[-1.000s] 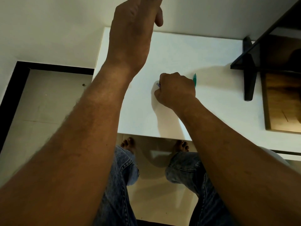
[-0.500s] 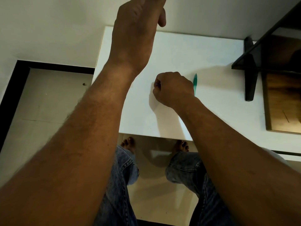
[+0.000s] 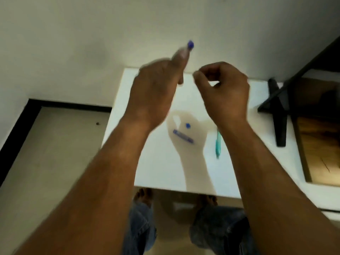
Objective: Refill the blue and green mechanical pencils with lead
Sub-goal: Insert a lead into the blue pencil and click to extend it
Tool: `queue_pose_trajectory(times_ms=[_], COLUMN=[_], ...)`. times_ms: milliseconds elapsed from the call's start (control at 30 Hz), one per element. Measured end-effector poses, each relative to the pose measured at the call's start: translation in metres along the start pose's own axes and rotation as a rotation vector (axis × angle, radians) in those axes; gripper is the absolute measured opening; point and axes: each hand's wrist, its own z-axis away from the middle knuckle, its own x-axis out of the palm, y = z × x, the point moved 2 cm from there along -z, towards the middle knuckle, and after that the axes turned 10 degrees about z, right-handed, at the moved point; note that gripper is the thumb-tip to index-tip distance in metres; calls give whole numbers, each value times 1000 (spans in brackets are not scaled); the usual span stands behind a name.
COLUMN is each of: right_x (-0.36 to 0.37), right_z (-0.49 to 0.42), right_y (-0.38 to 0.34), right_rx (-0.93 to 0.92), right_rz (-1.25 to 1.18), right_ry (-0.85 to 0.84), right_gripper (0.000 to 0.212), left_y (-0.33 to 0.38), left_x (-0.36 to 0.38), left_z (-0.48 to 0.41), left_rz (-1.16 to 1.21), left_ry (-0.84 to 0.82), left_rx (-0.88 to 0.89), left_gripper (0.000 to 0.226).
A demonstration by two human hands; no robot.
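White table (image 3: 158,172) is seen below two raised hands. The blue pencil (image 3: 190,45) is gripped in the curled left hand (image 3: 154,94). The right hand (image 3: 226,92) is pinched thumb to forefinger, though whether a lead is held cannot be told. The green pencil (image 3: 218,144) lies untouched on the table, near a blue lead case (image 3: 183,136) and a small cap (image 3: 187,125). Neither refill is judged finished.

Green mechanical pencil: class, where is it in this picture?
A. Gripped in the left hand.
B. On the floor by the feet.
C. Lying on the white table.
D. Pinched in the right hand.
C: the green pencil lies flat on the white table, right of the blue case, while the left hand grips the blue pencil.
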Motion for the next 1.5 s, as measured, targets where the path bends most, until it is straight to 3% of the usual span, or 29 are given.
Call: queue_pose_trajectory(times_ms=[100, 200, 400, 667, 1500], right_x=[-26, -36, -41, -48, -50], right_z=[-11, -11, -8, -9, -11], right_y=[-15, -22, -30, -24, -23], right_rx=[108, 142, 57, 27, -30], right_rz=[-400, -583, -733, -664, -591], right_ry=[40, -15, -137, -255, -244], right_gripper=[21, 34, 12, 11, 11], left_y=[-5, -7, -9, -4, -1], left_x=[-1, -1, 3, 7, 13], left_z=[1, 2, 3, 3, 6], left_rz=[-15, 3, -2, 91, 54], left_ry=[-25, -25, -13, -7, -18], left_rx=[-32, -68, -75, -58, 13], left_gripper=[64, 67, 61, 48, 47])
